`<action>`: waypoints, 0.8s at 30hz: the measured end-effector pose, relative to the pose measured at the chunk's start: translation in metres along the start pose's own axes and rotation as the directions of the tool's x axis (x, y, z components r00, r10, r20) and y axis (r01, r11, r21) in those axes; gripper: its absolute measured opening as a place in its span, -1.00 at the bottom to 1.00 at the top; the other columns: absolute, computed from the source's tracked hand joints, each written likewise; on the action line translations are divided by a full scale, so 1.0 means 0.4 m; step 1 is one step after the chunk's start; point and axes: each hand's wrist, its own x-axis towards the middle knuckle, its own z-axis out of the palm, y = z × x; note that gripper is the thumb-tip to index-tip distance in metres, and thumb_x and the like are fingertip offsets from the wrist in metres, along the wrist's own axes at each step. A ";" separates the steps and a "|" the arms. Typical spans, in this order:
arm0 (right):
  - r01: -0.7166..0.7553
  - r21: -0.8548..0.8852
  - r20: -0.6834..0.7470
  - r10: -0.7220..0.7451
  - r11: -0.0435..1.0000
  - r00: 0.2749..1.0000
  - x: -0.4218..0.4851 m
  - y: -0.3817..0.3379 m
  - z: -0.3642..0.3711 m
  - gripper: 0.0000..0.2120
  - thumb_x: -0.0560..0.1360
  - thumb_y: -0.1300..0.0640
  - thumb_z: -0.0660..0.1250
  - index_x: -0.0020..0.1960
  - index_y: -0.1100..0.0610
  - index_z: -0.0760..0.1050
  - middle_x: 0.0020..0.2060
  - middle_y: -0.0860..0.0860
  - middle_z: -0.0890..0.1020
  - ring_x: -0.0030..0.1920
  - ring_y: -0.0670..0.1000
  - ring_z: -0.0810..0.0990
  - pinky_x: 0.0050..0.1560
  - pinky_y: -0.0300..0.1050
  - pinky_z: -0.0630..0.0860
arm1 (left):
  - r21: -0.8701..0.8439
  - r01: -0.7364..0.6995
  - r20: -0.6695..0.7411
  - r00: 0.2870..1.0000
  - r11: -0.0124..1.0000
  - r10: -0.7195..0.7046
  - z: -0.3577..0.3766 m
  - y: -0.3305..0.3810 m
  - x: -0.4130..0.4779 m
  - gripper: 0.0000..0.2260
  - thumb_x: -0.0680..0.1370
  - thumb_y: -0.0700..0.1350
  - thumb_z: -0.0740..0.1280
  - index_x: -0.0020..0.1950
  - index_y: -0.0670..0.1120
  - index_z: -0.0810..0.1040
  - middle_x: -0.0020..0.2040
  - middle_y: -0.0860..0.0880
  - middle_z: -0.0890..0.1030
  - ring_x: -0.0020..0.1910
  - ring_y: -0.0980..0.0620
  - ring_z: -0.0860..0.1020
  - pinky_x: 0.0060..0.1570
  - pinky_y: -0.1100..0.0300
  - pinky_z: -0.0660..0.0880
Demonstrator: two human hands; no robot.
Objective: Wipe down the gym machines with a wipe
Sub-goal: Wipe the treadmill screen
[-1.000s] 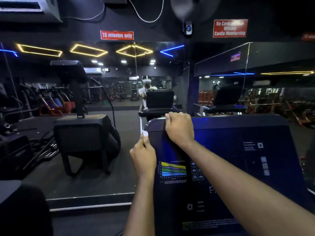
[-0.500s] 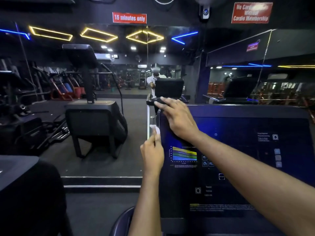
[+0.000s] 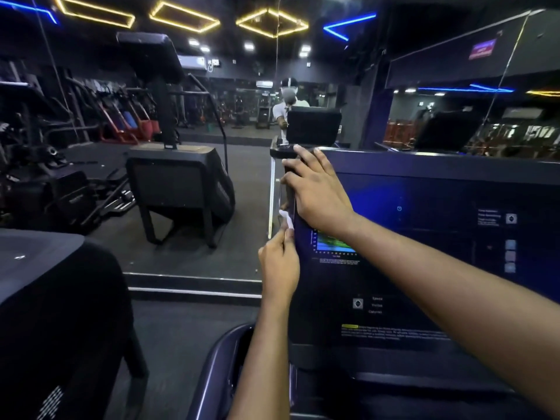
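Gym mirrors point(image 3: 91, 122) shine at the back. Mid frame, the left hand point(image 3: 280, 262) pinches a white wipe point(image 3: 286, 218) against the machine screen point(image 3: 424, 268), on its left edge. The right hand point(image 3: 318, 192) lies flat on the top corner, fingers spread.

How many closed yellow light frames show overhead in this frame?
3. Left light frame at the upper left, partly cut by the top edge; middle light frame right of it; right light frame at top centre. A yellow streak far right may be another.

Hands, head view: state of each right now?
Left hand: pinches the white wipe at the console left edge.
Right hand: open, fingers flat on the console top corner.
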 end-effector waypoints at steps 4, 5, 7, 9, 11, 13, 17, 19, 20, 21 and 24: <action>0.044 0.033 0.040 -0.046 0.998 0.998 -0.049 -0.004 0.001 -0.73 0.53 0.24 0.26 0.17 0.10 0.61 0.44 0.01 0.48 0.60 0.09 0.14 0.59 0.07 -0.02 | -0.062 -0.013 -0.011 1.000 0.998 0.012 -0.005 -0.050 -0.106 -0.62 0.72 -0.11 0.16 0.51 0.15 0.41 0.24 0.11 0.66 0.07 0.25 0.59 0.08 0.37 0.44; 0.028 0.065 0.044 -0.031 0.997 0.999 -0.054 -0.004 0.003 -0.69 0.53 0.28 0.22 0.19 0.10 0.60 0.46 0.00 0.46 0.61 0.08 0.11 0.60 0.06 -0.02 | -0.087 0.011 -0.012 1.000 0.996 -0.012 -0.010 -0.078 -0.149 -0.62 0.72 -0.11 0.16 0.52 0.17 0.40 0.29 0.15 0.63 0.18 0.26 0.58 0.14 0.38 0.44; -0.009 0.116 0.071 0.001 0.993 0.997 -0.051 -0.008 0.009 -0.65 0.51 0.32 0.18 0.20 0.11 0.59 0.50 -0.01 0.41 0.62 0.07 0.05 0.61 0.05 -0.07 | -0.136 0.066 0.004 0.998 0.988 -0.066 -0.020 -0.123 -0.222 -0.64 0.72 -0.09 0.16 0.51 0.15 0.41 0.33 0.20 0.58 0.30 0.28 0.53 0.22 0.39 0.43; -0.039 0.126 0.085 0.028 0.991 0.996 -0.046 -0.020 0.014 -0.65 0.50 0.32 0.18 0.20 0.11 0.58 0.52 0.00 0.37 0.63 0.07 0.02 0.60 0.04 -0.11 | -0.143 0.107 0.010 0.994 0.984 -0.106 -0.024 -0.144 -0.250 -0.66 0.72 -0.08 0.16 0.49 0.12 0.45 0.29 0.19 0.61 0.27 0.28 0.54 0.18 0.46 0.40; -0.065 0.123 0.071 0.056 0.990 0.996 -0.052 -0.038 0.016 -0.67 0.51 0.30 0.23 0.22 0.11 0.58 0.55 0.01 0.34 0.63 0.08 0.01 0.60 0.04 -0.10 | -0.100 0.110 0.005 0.994 0.989 -0.110 -0.025 -0.137 -0.222 -0.67 0.72 -0.07 0.16 0.47 0.11 0.48 0.08 0.12 0.69 0.06 0.25 0.59 0.04 0.47 0.41; -0.074 0.132 0.069 0.066 0.989 0.995 -0.070 -0.054 0.021 -0.61 0.50 0.30 0.24 0.30 0.12 0.55 0.56 0.04 0.31 0.63 0.10 0.01 0.60 0.04 -0.10 | -0.053 0.079 0.005 0.997 0.995 -0.079 -0.022 -0.112 -0.170 -0.67 0.71 -0.10 0.18 0.45 0.05 0.52 -0.01 0.02 0.71 -0.10 0.25 0.55 -0.03 0.43 0.39; -0.040 0.166 0.087 0.026 0.985 0.996 -0.140 -0.082 0.025 -0.60 0.54 0.26 0.27 0.37 0.14 0.52 0.57 0.07 0.29 0.63 0.09 0.05 0.61 0.04 -0.07 | -0.010 0.014 -0.015 1.000 1.000 -0.015 -0.019 -0.097 -0.171 -0.62 0.70 -0.15 0.19 0.51 0.08 0.43 0.21 -0.07 0.68 -0.04 0.14 0.59 -0.01 0.50 0.39; -0.043 0.207 0.094 0.024 0.977 0.995 -0.181 -0.087 0.022 -0.61 0.58 0.24 0.26 0.40 0.13 0.49 0.59 0.06 0.25 0.63 0.06 0.04 0.61 0.02 -0.06 | -0.021 0.051 -0.025 0.998 0.998 -0.051 -0.024 -0.134 -0.235 -0.65 0.72 -0.07 0.16 0.50 0.12 0.44 0.18 0.03 0.69 -0.04 0.16 0.61 -0.03 0.47 0.41; -0.038 0.229 0.097 0.016 0.973 0.995 -0.199 -0.089 0.022 -0.59 0.59 0.24 0.26 0.42 0.12 0.47 0.60 0.06 0.24 0.63 0.05 0.04 0.61 0.01 -0.05 | -0.022 0.078 -0.035 0.996 0.997 -0.079 -0.028 -0.156 -0.269 -0.66 0.72 -0.03 0.15 0.48 0.11 0.47 0.21 0.06 0.68 0.03 0.21 0.62 -0.01 0.47 0.42; -0.031 0.251 0.101 0.006 0.968 0.995 -0.218 -0.092 0.023 -0.58 0.59 0.24 0.27 0.44 0.12 0.45 0.60 0.05 0.22 0.63 0.03 0.03 0.61 0.00 -0.04 | -0.014 0.114 -0.049 0.992 0.993 -0.114 -0.030 -0.175 -0.301 -0.67 0.72 -0.01 0.15 0.46 0.08 0.50 0.23 0.06 0.67 0.05 0.28 0.61 -0.01 0.49 0.40; -0.049 0.319 0.093 0.021 0.946 0.995 -0.264 -0.103 0.022 -0.50 0.56 0.30 0.29 0.49 0.12 0.41 0.61 0.03 0.21 0.63 -0.01 0.02 0.62 -0.04 -0.02 | 0.011 0.176 -0.087 0.981 0.984 -0.174 -0.033 -0.196 -0.344 -0.69 0.72 -0.06 0.18 0.41 -0.01 0.56 0.17 -0.02 0.70 -0.02 0.43 0.56 -0.07 0.59 0.33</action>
